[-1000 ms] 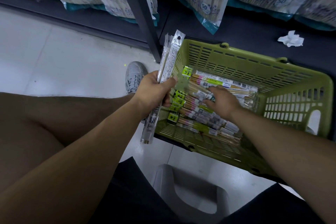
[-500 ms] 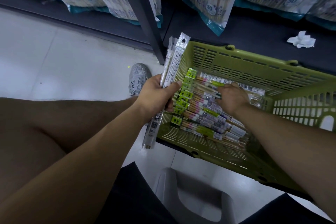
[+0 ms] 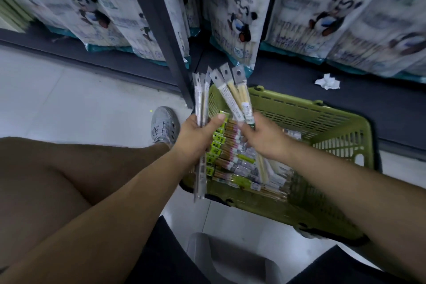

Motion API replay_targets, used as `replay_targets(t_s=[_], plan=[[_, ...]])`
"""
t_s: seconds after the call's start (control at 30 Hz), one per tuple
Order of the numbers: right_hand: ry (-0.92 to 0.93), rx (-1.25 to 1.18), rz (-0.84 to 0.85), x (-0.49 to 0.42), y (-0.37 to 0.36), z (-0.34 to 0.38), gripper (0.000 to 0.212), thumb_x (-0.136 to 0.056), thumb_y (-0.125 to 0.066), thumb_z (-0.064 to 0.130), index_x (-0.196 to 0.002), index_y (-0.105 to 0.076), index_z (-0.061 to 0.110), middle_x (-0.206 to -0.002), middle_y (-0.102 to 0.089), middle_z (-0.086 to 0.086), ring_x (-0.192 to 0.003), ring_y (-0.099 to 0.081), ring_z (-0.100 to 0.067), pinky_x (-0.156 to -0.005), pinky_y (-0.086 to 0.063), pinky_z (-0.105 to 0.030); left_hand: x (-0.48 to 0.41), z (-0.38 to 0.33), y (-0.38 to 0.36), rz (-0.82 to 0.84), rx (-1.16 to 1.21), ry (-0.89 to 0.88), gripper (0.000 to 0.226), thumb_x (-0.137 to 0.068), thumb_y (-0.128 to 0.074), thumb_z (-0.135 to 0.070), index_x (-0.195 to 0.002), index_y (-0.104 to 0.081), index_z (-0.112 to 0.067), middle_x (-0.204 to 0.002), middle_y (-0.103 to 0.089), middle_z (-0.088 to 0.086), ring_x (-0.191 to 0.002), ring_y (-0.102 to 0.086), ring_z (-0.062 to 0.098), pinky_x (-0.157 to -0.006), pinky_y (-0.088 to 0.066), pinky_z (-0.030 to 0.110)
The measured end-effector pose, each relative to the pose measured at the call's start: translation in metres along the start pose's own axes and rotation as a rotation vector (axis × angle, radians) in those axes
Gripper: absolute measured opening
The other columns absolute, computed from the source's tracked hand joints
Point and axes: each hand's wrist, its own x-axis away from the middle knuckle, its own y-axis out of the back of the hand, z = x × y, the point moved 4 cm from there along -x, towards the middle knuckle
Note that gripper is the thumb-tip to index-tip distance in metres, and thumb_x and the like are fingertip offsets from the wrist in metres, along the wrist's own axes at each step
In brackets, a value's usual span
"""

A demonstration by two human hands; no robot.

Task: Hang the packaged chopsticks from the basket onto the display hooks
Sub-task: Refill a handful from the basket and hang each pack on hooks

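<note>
Gathering step, judged from the layout: packs lifted out of the green basket (image 3: 322,122) and collected before any hanging.

Left hand (image 3: 196,138) closed around a slim bundle of packaged chopsticks (image 3: 200,104), held near upright beside the basket's left rim, header tabs up, tails hanging below the fist.

Right hand (image 3: 265,138) pinching a fanned trio of packs (image 3: 232,97) near their lower part, raised just above the basket, punched tabs spread apart at the top. Bottom ends blurred; exact finger placement hard to tell.

More packs (image 3: 232,163) lying in rows on the basket floor, green labels to the left.

No display hooks clearly visible; only hanging bags (image 3: 237,18) and a dark shelf upright (image 3: 159,30) ahead.

To do it well, probably:
- Square the fanned trio so the tab holes line up, then slide it against the left-hand bundle.
- Keep all tabs pointing the same way, faces matched.
- Grip nearer the middle, not the tails, to stop the slippery sleeves from splaying or dropping.
- Avoid overfilling the left fist; a thick stack may not thread onto a hook in one go.
</note>
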Motion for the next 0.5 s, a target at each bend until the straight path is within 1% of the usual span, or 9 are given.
replay_targets(t_s=[0.03, 0.07, 0.1, 0.17, 0.2, 0.27, 0.37, 0.43, 0.5], plan=[[0.046, -0.013, -0.025, 0.005, 0.000, 0.017, 0.024, -0.105, -0.047, 0.043, -0.120, -0.049, 0.025, -0.086, -0.064, 0.001, -0.078, -0.068, -0.016, -0.071, -0.059, -0.041, 0.006, -0.010, -0.010, 0.030, 0.050, -0.034, 0.034, -0.091, -0.071, -0.050, -0.098, -0.059, -0.019, -0.067, -0.043, -0.016, -0.055, -0.060, 0.026, -0.055, -0.050, 0.044], [0.091, -0.007, -0.057, 0.010, 0.001, 0.032, 0.020, -0.105, -0.047, 0.045, -0.115, -0.049, 0.029, -0.084, -0.061, 0.007, -0.073, -0.064, -0.005, -0.067, -0.056, -0.028, 0.011, -0.019, -0.019, 0.051, 0.097, -0.054, 0.045, -0.089, -0.068, -0.054, -0.111, -0.063, -0.017, -0.113, -0.049, 0.007, -0.075, -0.067, 0.031, -0.069, -0.055, 0.052], [0.125, 0.003, -0.084, 0.016, 0.003, 0.046, 0.014, -0.105, -0.047, 0.045, -0.109, -0.048, 0.032, -0.082, -0.058, 0.012, -0.071, -0.061, 0.002, -0.062, -0.050, -0.017, 0.014, -0.027, -0.026, 0.056, 0.145, -0.038, 0.057, -0.087, -0.065, -0.056, -0.122, -0.064, -0.011, -0.108, -0.068, 0.013, -0.097, -0.067, 0.024, -0.086, -0.054, 0.052], [0.158, 0.024, -0.090, 0.028, 0.008, 0.065, 0.014, -0.105, -0.046, 0.041, -0.109, -0.052, 0.029, -0.090, -0.056, 0.008, -0.081, -0.057, 0.001, -0.071, -0.045, -0.021, 0.016, -0.039, -0.036, 0.055, 0.272, -0.002, 0.050, -0.096, -0.063, -0.048, -0.132, -0.063, -0.013, -0.119, -0.069, 0.021, -0.113, -0.067, 0.033, -0.100, -0.051, 0.054], [0.162, 0.055, -0.084, 0.035, 0.013, 0.072, 0.022, -0.106, -0.045, 0.040, -0.117, -0.055, 0.023, -0.099, -0.055, 0.002, -0.091, -0.057, -0.008, -0.082, -0.046, -0.028, 0.017, -0.045, -0.041, 0.063, 0.340, 0.008, 0.041, -0.100, -0.061, -0.041, -0.131, -0.064, -0.014, -0.121, -0.072, 0.021, -0.114, -0.068, 0.037, -0.098, -0.053, 0.055], [0.174, 0.124, -0.114, 0.048, 0.030, 0.084, 0.032, -0.105, -0.044, 0.039, -0.127, -0.054, 0.019, -0.108, -0.046, -0.001, -0.100, -0.051, -0.016, -0.092, -0.042, -0.031, 0.018, -0.055, -0.049, 0.092, 0.444, 0.008, 0.029, -0.102, -0.061, -0.036, -0.123, -0.069, -0.017, -0.111, -0.075, 0.017, -0.106, -0.073, 0.034, -0.086, -0.062, 0.046], [0.237, 0.365, -0.247, 0.067, 0.061, 0.105, 0.034, -0.102, -0.040, 0.046, -0.119, -0.055, 0.021, -0.102, -0.034, 0.002, -0.101, -0.044, -0.020, -0.092, -0.039, -0.034, 0.027, -0.080, -0.062, 0.123, 0.495, -0.028, 0.023, -0.097, -0.065, -0.039, -0.110, -0.074, -0.024, -0.105, -0.078, 0.011, -0.096, -0.076, 0.026, -0.074, -0.062, 0.034], [0.266, 0.622, -0.393, 0.080, 0.081, 0.119, 0.043, -0.100, -0.033, 0.052, -0.119, -0.056, 0.021, -0.102, -0.032, 0.001, -0.100, -0.041, -0.024, -0.088, -0.039, -0.039, 0.033, -0.099, -0.068, 0.120, 0.470, -0.059, 0.033, -0.093, -0.065, -0.044, -0.117, -0.072, -0.023, -0.108, -0.079, 0.007, -0.099, -0.076, 0.022, -0.075, -0.061, 0.031], [0.267, 0.713, -0.481, 0.092, 0.097, 0.132, 0.050, -0.100, -0.025, 0.054, -0.131, -0.052, 0.024, -0.102, -0.033, 0.000, -0.100, -0.040, -0.025, -0.086, -0.038, -0.041, 0.036, -0.119, -0.070, 0.100, 0.408, -0.111, 0.043, -0.091, -0.063, -0.050, -0.124, -0.069, -0.022, -0.113, -0.078, 0.003, -0.108, -0.073, 0.018, -0.088, -0.058, 0.033]])
